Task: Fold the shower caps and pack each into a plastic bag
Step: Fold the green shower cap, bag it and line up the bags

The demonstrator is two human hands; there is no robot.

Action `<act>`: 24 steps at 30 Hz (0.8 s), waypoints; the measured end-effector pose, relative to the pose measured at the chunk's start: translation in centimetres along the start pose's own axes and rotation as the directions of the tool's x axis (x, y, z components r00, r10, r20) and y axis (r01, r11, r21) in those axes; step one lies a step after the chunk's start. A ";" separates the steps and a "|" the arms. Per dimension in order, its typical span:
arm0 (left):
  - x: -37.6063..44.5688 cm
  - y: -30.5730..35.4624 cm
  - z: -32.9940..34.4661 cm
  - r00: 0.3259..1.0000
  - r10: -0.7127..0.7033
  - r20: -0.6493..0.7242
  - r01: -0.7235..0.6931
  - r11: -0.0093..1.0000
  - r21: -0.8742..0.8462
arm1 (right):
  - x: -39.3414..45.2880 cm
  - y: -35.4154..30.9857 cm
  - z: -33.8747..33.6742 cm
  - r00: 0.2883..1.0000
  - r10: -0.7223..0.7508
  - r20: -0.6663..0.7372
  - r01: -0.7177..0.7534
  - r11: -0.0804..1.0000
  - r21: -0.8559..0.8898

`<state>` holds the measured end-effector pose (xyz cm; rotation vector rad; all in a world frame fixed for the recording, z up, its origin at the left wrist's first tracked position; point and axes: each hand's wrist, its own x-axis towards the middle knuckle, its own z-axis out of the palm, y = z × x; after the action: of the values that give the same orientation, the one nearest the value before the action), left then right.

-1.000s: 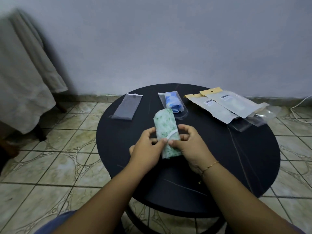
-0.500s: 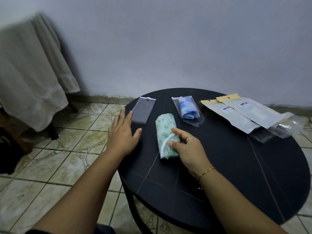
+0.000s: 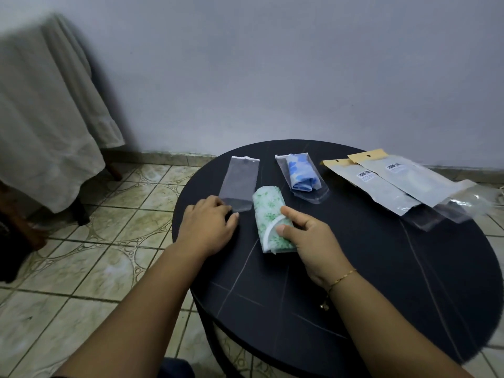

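A folded green-patterned shower cap [image 3: 268,214] lies on the round black table [image 3: 381,268]. My right hand [image 3: 308,241] presses down on its near end with thumb and fingers. An empty clear plastic bag [image 3: 240,184] lies just left of the cap. My left hand [image 3: 207,227] rests palm down on the table with its fingertips on the bag's near edge. A blue-patterned shower cap inside a clear bag [image 3: 301,177] lies behind the green one.
Two packets with tan header cards [image 3: 381,178] and some loose clear bags [image 3: 458,205] lie at the table's back right. A cloth-draped piece of furniture [image 3: 46,118] stands at the left on the tiled floor. A wall is close behind the table.
My left hand let go of the green cap and moved left and forward onto the empty bag's near edge. My right hand stayed on the cap. The view shifted left.
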<state>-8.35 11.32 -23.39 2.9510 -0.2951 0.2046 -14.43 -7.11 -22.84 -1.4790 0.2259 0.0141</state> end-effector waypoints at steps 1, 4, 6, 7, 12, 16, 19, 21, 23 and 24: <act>-0.5 0.5 0.0 1.000 0.020 -0.010 -0.020 1.000 0.006 | 0.0 -0.1 -0.4 1.000 0.020 -0.012 -0.020 1.000 0.021; -2.1 2.4 0.1 0.997 0.067 -0.031 -0.067 0.998 0.000 | -0.5 -0.9 -2.0 0.996 0.072 -0.051 -0.067 0.994 0.092; -3.3 3.7 0.2 0.995 0.095 -0.041 -0.095 0.996 0.001 | -1.3 -1.8 -3.3 0.994 0.094 -0.055 -0.087 0.989 0.120; -4.0 4.3 0.3 0.993 0.111 -0.042 -0.110 0.994 0.013 | -1.9 -2.2 -4.0 0.994 0.102 -0.044 -0.095 0.987 0.128; -6.8 6.9 0.9 0.988 0.152 -0.036 -0.149 0.986 0.075 | -4.4 -3.3 -7.1 0.977 0.193 0.089 -0.195 0.981 0.014; -8.0 8.2 1.1 0.987 0.153 -0.048 -0.152 0.988 0.022 | -5.6 -3.6 -8.1 0.954 0.258 0.152 -0.254 0.966 -0.046; -8.3 8.7 1.2 0.990 0.141 -0.001 -0.141 0.989 -0.042 | -5.9 -3.7 -8.1 0.951 0.262 0.165 -0.258 0.965 -0.042; -8.7 9.0 1.1 0.991 0.131 -0.014 -0.132 0.990 -0.045 | -6.0 -3.8 -8.1 0.952 0.261 0.163 -0.257 0.965 -0.041; -8.9 9.1 0.9 0.989 0.141 -0.046 -0.143 0.989 -0.025 | -6.0 -3.9 -8.2 0.953 0.267 0.142 -0.264 0.964 -0.038; -9.0 9.2 0.9 0.986 0.156 -0.053 -0.157 0.987 -0.021 | -6.0 -3.8 -8.3 0.954 0.271 0.128 -0.269 0.963 -0.037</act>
<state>-18.88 3.97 -24.25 2.8937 -0.5188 0.2936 -20.92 -14.91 -18.73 -1.4502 0.3197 0.3348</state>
